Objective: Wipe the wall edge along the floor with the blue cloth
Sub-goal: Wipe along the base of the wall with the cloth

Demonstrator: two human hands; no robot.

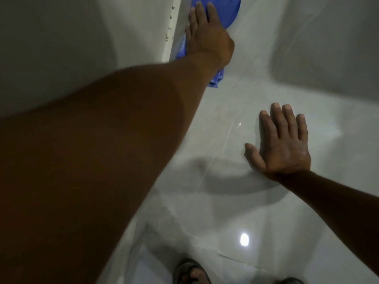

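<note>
Head view, person crouched over a glossy pale tiled floor (256, 212). The left hand (207, 35) reaches far forward and lies palm down, fingers extended and close together, on the crumpled blue cloth (225, 11), pressing it into the junction where the white wall edge (174, 37) meets the floor. No closed grasp is evident; the cloth appears pinned under the flat palm. The cloth extends beyond the fingertips and trails back under the wrist, so its long axis runs parallel to the wall edge, which continues from beyond the left fingertips back toward the person. The right hand (285, 144) is spread open, flat on the floor, holding nothing, well apart from the cloth and nearer the body; it probably serves as a brace. The left hand alone is placed for the wiping stroke, which would run along the junction line. The left forearm hides the nearer stretch of the wall edge; the cloth's far end is cut off by the upper frame border. Small dark specks mark the wall just left of the hand. Sandalled feet (190, 271) show at the lower border.
</note>
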